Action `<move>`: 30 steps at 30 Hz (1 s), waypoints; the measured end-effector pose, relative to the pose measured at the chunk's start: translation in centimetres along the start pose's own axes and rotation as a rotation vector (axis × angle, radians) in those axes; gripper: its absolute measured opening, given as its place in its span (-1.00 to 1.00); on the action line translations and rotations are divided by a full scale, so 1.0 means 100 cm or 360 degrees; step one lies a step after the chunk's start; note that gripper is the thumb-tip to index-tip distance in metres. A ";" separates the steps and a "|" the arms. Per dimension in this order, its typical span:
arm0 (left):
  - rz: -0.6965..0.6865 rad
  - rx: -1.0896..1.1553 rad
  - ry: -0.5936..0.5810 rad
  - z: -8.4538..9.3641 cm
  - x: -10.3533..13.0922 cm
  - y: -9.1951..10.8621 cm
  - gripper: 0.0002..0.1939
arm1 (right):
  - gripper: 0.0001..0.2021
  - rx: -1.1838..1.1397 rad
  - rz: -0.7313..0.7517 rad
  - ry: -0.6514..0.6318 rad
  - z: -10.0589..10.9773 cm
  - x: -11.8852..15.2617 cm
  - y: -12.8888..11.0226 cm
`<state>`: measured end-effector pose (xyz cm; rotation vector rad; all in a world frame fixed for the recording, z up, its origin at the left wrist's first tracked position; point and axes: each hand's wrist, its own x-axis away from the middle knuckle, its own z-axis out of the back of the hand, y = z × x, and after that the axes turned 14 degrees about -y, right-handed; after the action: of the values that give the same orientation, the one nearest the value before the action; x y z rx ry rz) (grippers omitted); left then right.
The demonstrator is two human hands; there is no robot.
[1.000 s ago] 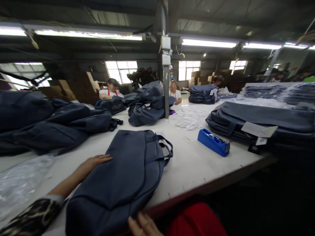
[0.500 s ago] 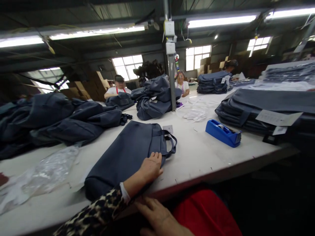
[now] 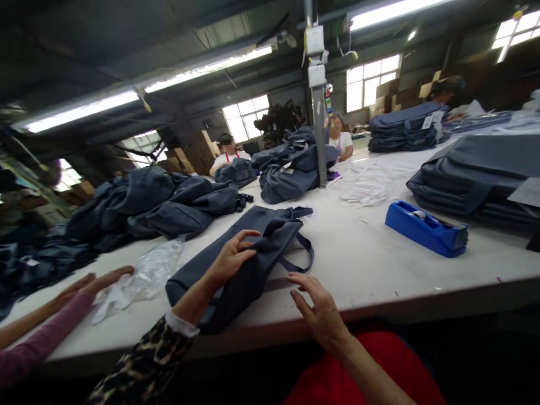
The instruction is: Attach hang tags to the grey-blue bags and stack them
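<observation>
Currently, bag [image 3: 270, 247] is lying near-centre on table [image 3: 350, 281], contents hidden; long axis running near-left to far-right, straps [image 3: 302, 212] pointing far-right. Left hand [image 3: 232, 260] is hanging over it, right hand [image 3: 318, 309] hovering beside, fingers apart on both. Dispenser [image 3: 426, 233] is holding tape [image 3: 418, 214].

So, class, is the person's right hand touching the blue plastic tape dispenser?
No, the right hand is open, with white tabletop showing between it and the blue plastic tape dispenser.

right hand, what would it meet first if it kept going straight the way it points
The right hand would probably meet the navy bag first, near its looped handle; depth is unclear.
</observation>
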<state>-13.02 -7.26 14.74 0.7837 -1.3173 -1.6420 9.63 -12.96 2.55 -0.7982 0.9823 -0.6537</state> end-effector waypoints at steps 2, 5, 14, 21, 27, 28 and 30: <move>0.0004 0.0090 -0.0001 -0.002 0.008 0.001 -0.43 | -0.72 0.0091 0.0072 0.0078 0.007 -0.014 -0.003; 0.0004 0.0199 -0.0024 -0.002 0.022 0.001 -0.44 | -0.73 0.0175 0.0025 0.0129 0.017 -0.028 0.006; -0.0116 0.0294 0.0088 0.016 0.040 0.016 -0.43 | -0.74 0.0094 -0.0194 -0.0097 0.007 -0.043 0.019; -0.0365 0.0319 0.0251 0.030 0.024 0.025 -0.41 | -0.52 0.0560 0.0135 -0.0432 -0.028 -0.039 0.011; -0.0379 0.0320 0.0194 0.024 0.024 0.031 -0.41 | -0.39 0.0645 -0.0107 0.0374 -0.026 -0.067 0.016; -0.0370 0.0327 0.0174 0.023 0.025 0.031 -0.42 | -0.36 0.0673 -0.0243 0.0238 -0.022 -0.073 0.014; -0.0332 0.0294 0.0111 0.021 0.024 0.028 -0.44 | -0.48 0.0700 -0.0497 -0.0205 -0.012 -0.082 0.009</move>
<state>-15.22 -8.73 18.07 1.1115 -1.3897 -1.6520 5.25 -6.40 5.19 -0.5949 0.5677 -1.0324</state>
